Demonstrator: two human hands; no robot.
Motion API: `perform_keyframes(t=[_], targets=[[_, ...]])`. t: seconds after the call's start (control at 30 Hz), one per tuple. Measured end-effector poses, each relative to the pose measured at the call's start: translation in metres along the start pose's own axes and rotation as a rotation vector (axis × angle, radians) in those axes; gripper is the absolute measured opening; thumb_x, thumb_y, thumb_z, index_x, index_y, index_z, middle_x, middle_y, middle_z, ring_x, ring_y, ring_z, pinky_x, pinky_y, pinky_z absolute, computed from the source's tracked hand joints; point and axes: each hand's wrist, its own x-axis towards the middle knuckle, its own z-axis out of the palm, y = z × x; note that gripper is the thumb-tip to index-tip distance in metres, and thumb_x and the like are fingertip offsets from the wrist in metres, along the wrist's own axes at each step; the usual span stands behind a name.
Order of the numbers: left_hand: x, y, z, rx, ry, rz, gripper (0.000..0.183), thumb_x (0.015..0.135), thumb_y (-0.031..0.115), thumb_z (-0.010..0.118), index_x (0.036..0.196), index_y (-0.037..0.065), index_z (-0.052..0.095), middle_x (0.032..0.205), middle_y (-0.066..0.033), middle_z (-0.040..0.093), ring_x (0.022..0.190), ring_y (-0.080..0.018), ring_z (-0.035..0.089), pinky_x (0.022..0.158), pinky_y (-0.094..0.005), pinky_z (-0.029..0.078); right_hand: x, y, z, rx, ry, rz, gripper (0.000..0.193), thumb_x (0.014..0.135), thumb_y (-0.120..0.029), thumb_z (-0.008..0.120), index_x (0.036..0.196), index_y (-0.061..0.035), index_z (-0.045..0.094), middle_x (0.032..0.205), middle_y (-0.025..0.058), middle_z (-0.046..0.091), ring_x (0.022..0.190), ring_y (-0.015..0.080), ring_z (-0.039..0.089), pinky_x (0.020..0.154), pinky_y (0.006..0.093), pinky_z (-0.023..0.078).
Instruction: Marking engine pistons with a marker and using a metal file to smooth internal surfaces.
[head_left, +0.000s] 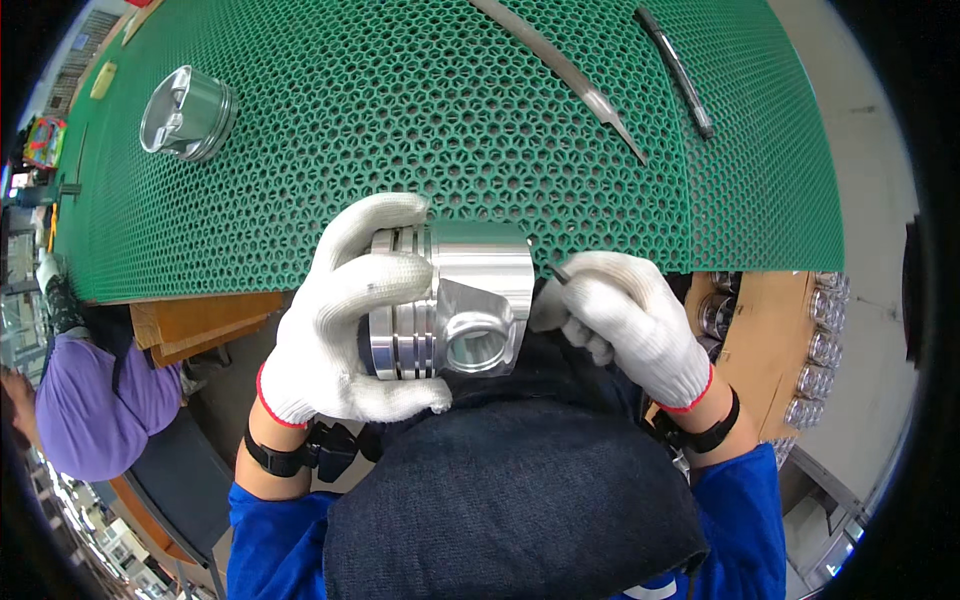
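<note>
A shiny metal piston [485, 265] lies on its side at the near edge of the green mat, its round pin hole toward me. My left hand [345, 315], in a white knitted glove, is wrapped round its grooved end. Just right of the piston, my gloved right hand [625, 315] pinches a thin dark tool [558, 274] between thumb and fingers. Only the tool's short dark tip shows, close to the piston's open end; the rest is hidden in the glove, so I cannot tell its kind.
Another piston [188, 115] stands at the far left of the green honeycomb mat [400, 130]. A file [560, 65] and a black marker pen [675, 70] lie at the back. Several pistons [822, 350] line a cardboard sheet [765, 340] at right. A person in purple [105, 400] sits at left.
</note>
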Motion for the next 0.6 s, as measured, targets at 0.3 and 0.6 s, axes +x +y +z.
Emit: perform_keyframes(t=[0.3,0.6], targets=[[0.006,-0.004,0.007,-0.141,0.087,-0.083,0.096,0.058,0.044,0.092,0.130,-0.001,0.049,0.137,-0.0274,0.043,0.126,-0.0386,0.047,0.104,-0.0497,0.040,0.003,0.013,-0.003,-0.687,0.089,-0.612,0.023,0.086,-0.033,0.066,0.079,-0.0112,0.065,0.069,0.0086,0.058,0.064,0.0296,0.062,0.058,0.0387,0.050],[0.032,0.016,-0.007,-0.283,0.304,-0.618,0.094,0.075,0.048,0.075,0.145,0.002,0.032,0.138,-0.0148,0.045,0.127,-0.0254,0.047,0.106,-0.0370,0.039,-0.017,0.029,-0.013,-0.454,-0.638,-0.655,0.022,0.090,-0.027,0.068,0.105,-0.0121,0.070,0.097,0.0065,0.068,0.079,0.0258,0.068,0.067,0.0362,0.055]])
